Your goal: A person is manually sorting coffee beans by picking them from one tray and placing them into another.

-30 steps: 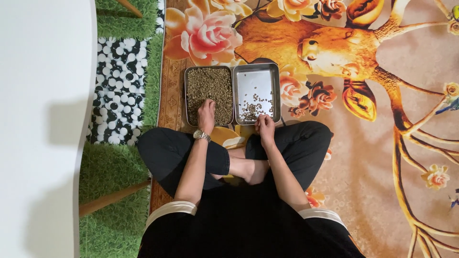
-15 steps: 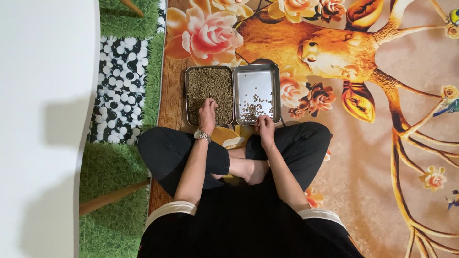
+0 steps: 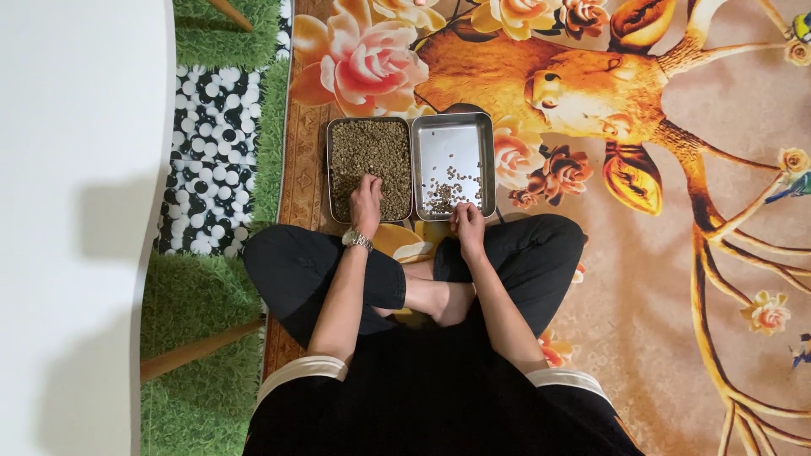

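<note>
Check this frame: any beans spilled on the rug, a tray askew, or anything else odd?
Nothing stands out. The full tray and the sparse tray sit side by side, squared up, and no beans show on the rug. The left hand rests in the full tray; the right hand is at the sparse tray's near edge.

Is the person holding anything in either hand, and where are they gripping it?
It cannot be told. The left hand rests in the full tray of beans; the right hand sits curled at the sparse tray's near edge.

Two trays touch on the rug [image 3: 642, 279]: full tray [image 3: 369, 169] at 11 o'clock, sparse tray [image 3: 453, 165] at 12.
</note>
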